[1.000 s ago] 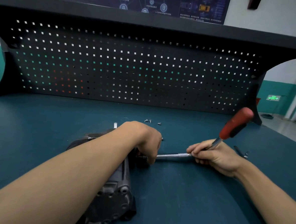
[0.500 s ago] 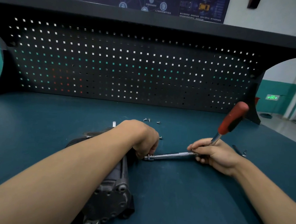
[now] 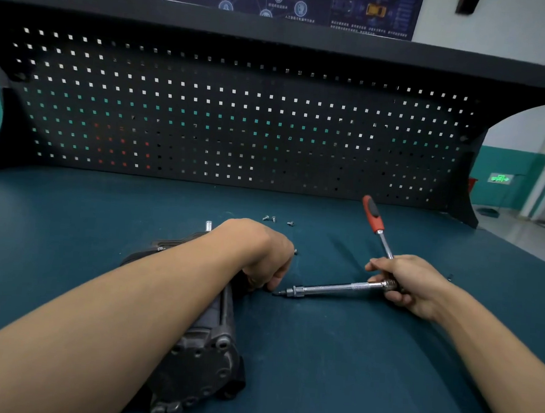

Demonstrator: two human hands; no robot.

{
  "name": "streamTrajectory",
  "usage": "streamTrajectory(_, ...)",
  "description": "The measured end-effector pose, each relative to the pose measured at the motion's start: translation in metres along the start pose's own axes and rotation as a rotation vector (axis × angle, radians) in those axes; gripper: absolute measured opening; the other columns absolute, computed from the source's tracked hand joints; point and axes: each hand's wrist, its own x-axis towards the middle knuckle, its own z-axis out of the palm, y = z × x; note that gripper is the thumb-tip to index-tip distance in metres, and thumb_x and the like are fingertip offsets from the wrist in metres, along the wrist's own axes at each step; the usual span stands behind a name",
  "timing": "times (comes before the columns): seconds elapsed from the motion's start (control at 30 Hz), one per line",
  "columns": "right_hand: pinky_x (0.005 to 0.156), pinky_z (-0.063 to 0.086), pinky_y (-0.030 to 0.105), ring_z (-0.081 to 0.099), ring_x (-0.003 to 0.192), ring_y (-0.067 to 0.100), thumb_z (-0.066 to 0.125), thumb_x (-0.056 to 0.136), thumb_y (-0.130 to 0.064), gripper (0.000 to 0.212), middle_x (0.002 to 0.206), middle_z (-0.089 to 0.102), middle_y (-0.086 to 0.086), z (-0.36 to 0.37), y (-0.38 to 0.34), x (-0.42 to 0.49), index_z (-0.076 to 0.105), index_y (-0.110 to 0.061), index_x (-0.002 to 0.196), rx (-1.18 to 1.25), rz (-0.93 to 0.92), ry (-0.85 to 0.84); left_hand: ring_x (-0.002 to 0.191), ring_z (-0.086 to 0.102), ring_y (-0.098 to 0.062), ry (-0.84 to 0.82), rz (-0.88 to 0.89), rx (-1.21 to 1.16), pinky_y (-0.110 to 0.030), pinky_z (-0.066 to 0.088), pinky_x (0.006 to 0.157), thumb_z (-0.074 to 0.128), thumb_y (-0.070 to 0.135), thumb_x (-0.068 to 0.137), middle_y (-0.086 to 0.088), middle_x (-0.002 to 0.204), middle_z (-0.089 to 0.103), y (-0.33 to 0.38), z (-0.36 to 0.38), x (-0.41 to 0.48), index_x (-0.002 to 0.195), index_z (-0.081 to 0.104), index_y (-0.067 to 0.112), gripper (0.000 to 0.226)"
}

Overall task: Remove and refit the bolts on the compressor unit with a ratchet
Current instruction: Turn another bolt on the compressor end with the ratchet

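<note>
Compressor unit (image 3: pixel 201 355) lies on its side on the blue bench (image 3: pixel 333 385), end cap toward the camera, mostly under the left forearm.

What changed: a second ago the extension bar (image 3: pixel 333 288) ran in behind the left hand (image 3: pixel 258 253) at the unit's far right side. Now it's backed out, and its tip (image 3: pixel 283 292) sits in the open just right of the fingertips, near the casting but off it. Over the same second the ratchet handle (image 3: pixel 372 216) has swung from leaning right to nearly upright, tipped a little left.

Grips: the right hand (image 3: pixel 410 285) is wrapped round the ratchet head where the bar plugs in, fingers clamped on it. The left hand curls down against the unit's side, fingertips at the spot the tool just left. Can't tell whether they pinch a bolt or only touch the housing — the knuckles hide it.

My read: with the tool disengaged, that fastener is either spun out or seated. Loose bolts (image 3: pixel 273 219) lie beyond the left hand and one stands upright (image 3: pixel 208 225) behind the unit, so I'd guess removal phase, with the left hand lifting the freed bolt out. Not confirmed. I see no sign of refit starting — likely next is parking that bolt with the others and re-aiming the tip.
</note>
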Motion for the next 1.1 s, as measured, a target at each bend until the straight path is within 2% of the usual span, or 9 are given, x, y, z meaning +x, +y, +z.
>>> streamTrajectory(0.17,0.031,0.016,0.012,0.035,0.029,0.011,0.055,0.102,-0.018,0.019,0.055,0.065,0.004,0.004,0.000,0.000,0.065,-0.005,0.093,0.019,-0.019,-0.008,0.080,0.064,-0.018,0.012,-0.004,0.047,-0.023,0.048,0.060,0.082,0.003,0.075,0.012,0.071,0.061,0.002,-0.001,0.000,0.094,0.074,0.024,0.030)
streamTrajectory(0.4,0.030,0.017,0.012,0.034,0.029,0.010,0.055,0.101,-0.018,0.018,0.055,0.064,0.004,0.009,-0.001,-0.003,0.064,-0.005,0.092,0.063,-0.030,0.005,0.068,0.058,-0.017,0.035,-0.012,0.111,-0.026,0.051,0.067,0.087,0.009,0.072,0.013,0.068,0.057,0.004,-0.002,0.000,0.088,0.073,0.026,0.027)
streamTrajectory(0.47,0.030,0.017,0.012,0.034,0.029,0.010,0.054,0.102,-0.017,0.018,0.055,0.064,0.004,0.013,-0.002,-0.004,0.063,-0.005,0.091,0.084,-0.036,0.002,0.067,0.058,-0.016,0.039,-0.017,0.108,-0.025,0.049,0.064,0.087,0.010,0.073,0.013,0.069,0.057,0.002,-0.002,0.001,0.087,0.071,0.026,0.026)
streamTrajectory(0.57,0.030,0.017,0.013,0.034,0.029,0.010,0.054,0.102,-0.017,0.018,0.056,0.064,0.004,0.019,-0.003,-0.005,0.062,-0.004,0.092,0.090,-0.036,-0.006,0.068,0.056,-0.019,0.096,-0.048,0.053,-0.027,0.047,0.060,0.074,0.011,0.082,0.007,0.075,0.063,-0.001,-0.001,0.001,0.088,0.074,0.018,0.009)
streamTrajectory(0.63,0.030,0.017,0.013,0.034,0.030,0.010,0.054,0.102,-0.017,0.018,0.056,0.064,0.004,0.020,-0.004,-0.006,0.062,-0.004,0.093,0.094,-0.035,-0.013,0.072,0.054,-0.023,0.130,-0.059,0.009,-0.028,0.043,0.056,0.061,0.012,0.087,-0.002,0.089,0.069,-0.003,-0.001,-0.001,0.097,0.075,0.011,0.018)
streamTrajectory(0.73,0.029,0.017,0.013,0.034,0.030,0.009,0.053,0.102,-0.016,0.018,0.055,0.063,0.003,0.022,-0.005,-0.008,0.062,-0.004,0.092,0.134,-0.029,-0.024,0.087,0.063,-0.028,0.138,-0.058,-0.063,-0.033,0.052,0.072,0.049,0.008,0.090,-0.010,0.108,0.073,-0.003,-0.003,-0.001,0.110,0.072,0.008,0.030)
streamTrajectory(0.87,0.028,0.017,0.014,0.034,0.029,0.009,0.053,0.102,-0.015,0.017,0.060,0.063,0.006,0.026,-0.007,-0.009,0.061,-0.004,0.092,0.154,-0.033,-0.029,0.103,0.068,-0.030,0.125,-0.076,-0.085,-0.038,0.055,0.087,0.043,0.005,0.091,-0.011,0.114,0.072,-0.001,-0.003,-0.001,0.116,0.070,0.006,0.037)
streamTrajectory(1.0,0.029,0.018,0.013,0.034,0.030,0.010,0.053,0.102,-0.015,0.017,0.060,0.063,0.006,0.029,-0.006,-0.011,0.062,-0.004,0.093,0.131,-0.033,-0.041,0.080,0.064,-0.025,0.101,-0.095,-0.102,-0.034,0.056,0.079,0.042,0.003,0.091,-0.013,0.110,0.073,0.003,-0.005,-0.003,0.116,0.070,0.005,0.038)
streamTrajectory(1.1,0.029,0.018,0.013,0.034,0.030,0.010,0.053,0.102,-0.015,0.016,0.061,0.063,0.007,0.032,-0.005,-0.011,0.062,-0.004,0.093,0.116,-0.036,-0.050,0.075,0.067,-0.023,0.040,-0.094,-0.178,-0.036,0.059,0.079,0.045,0.005,0.093,-0.011,0.105,0.076,0.003,-0.005,-0.002,0.113,0.072,0.004,0.033)
